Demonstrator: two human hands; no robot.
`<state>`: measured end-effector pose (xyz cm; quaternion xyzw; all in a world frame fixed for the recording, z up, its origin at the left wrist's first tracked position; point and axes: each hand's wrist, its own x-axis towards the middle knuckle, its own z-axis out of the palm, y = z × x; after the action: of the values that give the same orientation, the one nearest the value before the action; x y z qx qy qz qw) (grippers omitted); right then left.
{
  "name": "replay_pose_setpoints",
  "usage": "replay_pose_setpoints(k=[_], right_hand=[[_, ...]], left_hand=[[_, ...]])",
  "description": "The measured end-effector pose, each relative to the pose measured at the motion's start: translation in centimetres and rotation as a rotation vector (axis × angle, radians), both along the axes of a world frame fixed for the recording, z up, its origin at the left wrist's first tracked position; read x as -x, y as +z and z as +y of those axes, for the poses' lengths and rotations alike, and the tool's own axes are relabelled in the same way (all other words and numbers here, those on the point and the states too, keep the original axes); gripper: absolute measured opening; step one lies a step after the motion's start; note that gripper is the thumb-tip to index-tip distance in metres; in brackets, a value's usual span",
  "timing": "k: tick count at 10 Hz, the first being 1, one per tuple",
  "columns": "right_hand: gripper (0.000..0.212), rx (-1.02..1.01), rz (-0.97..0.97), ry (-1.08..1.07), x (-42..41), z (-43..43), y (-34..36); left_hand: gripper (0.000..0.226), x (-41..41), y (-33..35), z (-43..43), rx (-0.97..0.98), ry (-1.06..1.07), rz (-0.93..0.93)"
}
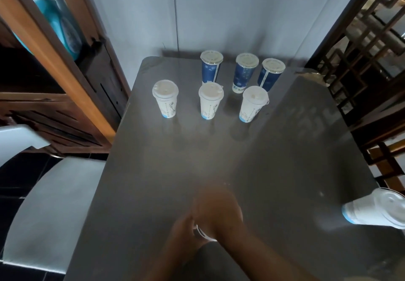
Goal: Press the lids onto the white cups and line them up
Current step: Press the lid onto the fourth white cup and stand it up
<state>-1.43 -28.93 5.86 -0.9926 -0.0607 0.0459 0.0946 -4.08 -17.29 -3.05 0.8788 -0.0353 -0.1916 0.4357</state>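
Note:
Three lidded white cups stand in a row across the far half of the grey table [153, 171]: left cup [166, 101], middle cup [210, 102], right cup [254, 104]. Near the front edge, both my hands meet over another white cup [201, 233], of which only a sliver of rim shows. My right hand [217, 210] lies flat on top of it. My left hand [185, 230] wraps its side. A further lidded white cup [377, 210] stands at the table's right edge.
Three lidded blue cups [245, 72] line the back of the table near the wall. A wooden cabinet [54, 72] stands to the left, a pale chair [54, 204] at the lower left, and a wooden lattice screen [361, 50] to the right.

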Motion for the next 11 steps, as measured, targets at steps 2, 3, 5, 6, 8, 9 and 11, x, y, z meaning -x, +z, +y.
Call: replay_pose_setpoints(k=[2, 3, 5, 6, 8, 9, 11], right_hand=[[0.038, -0.058, 0.009, -0.011, -0.2, -0.1, -0.7], [0.038, -0.052, 0.004, -0.02, -0.2, -0.1, -0.7], [0.044, -0.078, -0.011, -0.066, -0.2, -0.1, -0.8], [0.045, -0.114, 0.035, -0.074, -0.2, -0.2, -0.3], [0.037, -0.511, 0.296, -0.168, -0.1, -2.6, 3.0], [0.039, -0.734, 0.489, -0.133, 0.7, -4.9, 5.2], [0.06, -0.895, 0.547, -0.039, 2.9, -6.5, 8.7]], left_hand=[[0.045, -0.8, 1.3, -0.7, -0.072, -0.148, -0.025], [0.035, -0.5, 1.3, -0.6, -0.048, -0.133, -0.037], [0.037, -0.4, 2.1, -0.9, -0.057, -0.096, 0.046], [0.05, 0.2, 2.2, -0.7, -0.045, -0.07, 0.099], [0.068, 1.1, 2.7, 1.3, 0.283, -0.102, 0.265], [0.063, 2.5, 4.5, 1.8, 0.423, -0.104, 0.305], [0.068, 4.5, 9.4, 2.7, 0.645, -0.077, 0.41]])
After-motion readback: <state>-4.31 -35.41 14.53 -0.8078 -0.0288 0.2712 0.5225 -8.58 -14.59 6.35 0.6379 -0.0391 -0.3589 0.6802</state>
